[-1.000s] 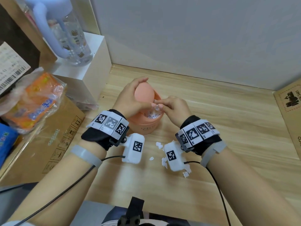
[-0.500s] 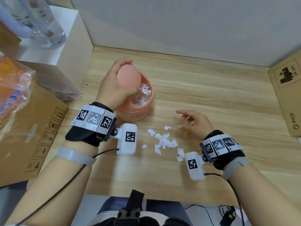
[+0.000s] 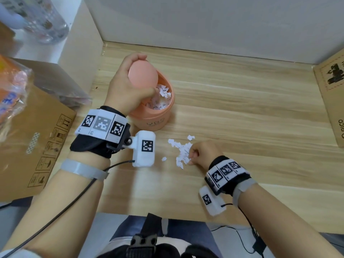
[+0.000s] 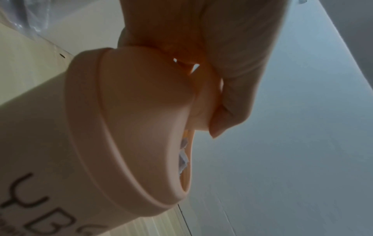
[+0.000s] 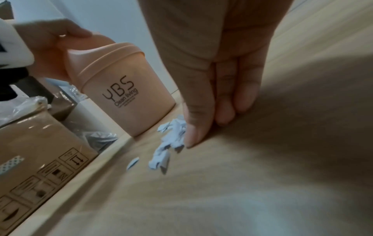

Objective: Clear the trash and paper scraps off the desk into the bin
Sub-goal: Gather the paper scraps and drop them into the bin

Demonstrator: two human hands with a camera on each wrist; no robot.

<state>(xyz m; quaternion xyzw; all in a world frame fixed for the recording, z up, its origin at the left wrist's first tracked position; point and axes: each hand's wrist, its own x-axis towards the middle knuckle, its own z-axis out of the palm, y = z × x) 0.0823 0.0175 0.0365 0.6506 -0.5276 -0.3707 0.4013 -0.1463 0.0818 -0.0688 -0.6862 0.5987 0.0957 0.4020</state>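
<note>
A small peach bin (image 3: 154,116) stands on the wooden desk (image 3: 242,112) with white scraps showing inside its mouth. My left hand (image 3: 126,90) grips its swing lid (image 3: 143,74) and holds it tipped open; the left wrist view shows the thumb (image 4: 232,103) curled over the lid (image 4: 145,103). A pile of white paper scraps (image 3: 181,153) lies in front of the bin. My right hand (image 3: 193,155) is at the pile's right side. In the right wrist view its fingers (image 5: 224,111) are straight and together, tips on the desk against the scraps (image 5: 171,140).
A taped cardboard box (image 3: 37,146) lies left of the desk, under a plastic bag of orange packets (image 3: 13,94). A white block with a clear bottle (image 3: 42,21) stands at the back left. Another cardboard box (image 3: 333,101) borders the right side. The wall closes the back.
My right hand left the bin's mouth, came down to the desk right of the pile, then moved in against the scraps. My left hand kept holding the lid open.
</note>
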